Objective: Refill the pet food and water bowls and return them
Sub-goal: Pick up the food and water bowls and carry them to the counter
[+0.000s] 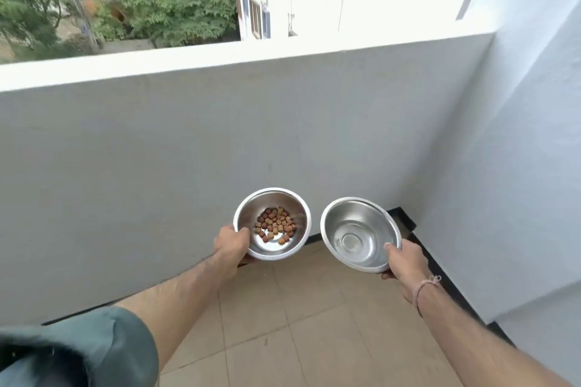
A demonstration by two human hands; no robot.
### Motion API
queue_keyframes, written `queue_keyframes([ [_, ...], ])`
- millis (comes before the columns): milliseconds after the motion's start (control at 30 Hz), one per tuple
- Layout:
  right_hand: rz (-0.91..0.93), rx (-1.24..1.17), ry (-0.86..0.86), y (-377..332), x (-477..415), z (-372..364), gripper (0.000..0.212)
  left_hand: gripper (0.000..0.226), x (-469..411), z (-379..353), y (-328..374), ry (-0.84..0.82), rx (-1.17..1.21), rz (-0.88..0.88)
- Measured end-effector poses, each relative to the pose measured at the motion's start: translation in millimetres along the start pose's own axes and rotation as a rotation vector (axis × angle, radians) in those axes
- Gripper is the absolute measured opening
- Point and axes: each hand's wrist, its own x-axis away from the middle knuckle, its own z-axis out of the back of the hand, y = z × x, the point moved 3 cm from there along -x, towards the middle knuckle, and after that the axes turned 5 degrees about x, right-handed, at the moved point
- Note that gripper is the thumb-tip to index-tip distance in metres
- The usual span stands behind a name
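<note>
Food bowl: round shiny steel bowl [271, 198], mouth up, no long axis; held in the air above the beige tiled floor [298, 324], just left of the other bowl and not touching it.
Contents: brown and tan kibble pieces [276, 225] lie loose at its bottom.
Water bowl: matching round steel bowl [361, 217], mouth up, rim looks slightly tilted, clear water [352, 242] inside.
Left grip [231, 245]: thumb over the near rim, fingers underneath, clasping the food bowl.
Right grip [407, 264]: thumb on the rim, fingers below, clasping the water bowl.
Behind: white balcony parapet wall [157, 151].

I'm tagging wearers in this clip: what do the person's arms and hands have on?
No gloves on the left hand or right hand. A thin pinkish knotted thread circles the right wrist; a dark green sleeve covers the left upper arm.
</note>
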Motion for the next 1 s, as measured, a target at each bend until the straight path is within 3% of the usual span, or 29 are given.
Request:
queue_keyframes([
  [333,0.103,-0.037,0.178,-40.7,101.8,179.4,0.024,0.023,132.8,8.3,105.7,-0.167,-0.136,-0.244],
  [600,0.076,-0.112,0.285,-32.6,181.3,302.6,0.017,0.019,222.6,-14.9,167.6,-0.379,-0.196,-0.397],
  [1000,-0.046,-0.226,0.577,22.9,315.6,408.2,0.022,0.021,320.5,-77.0,212.5,-0.756,-0.373,-0.616],
])
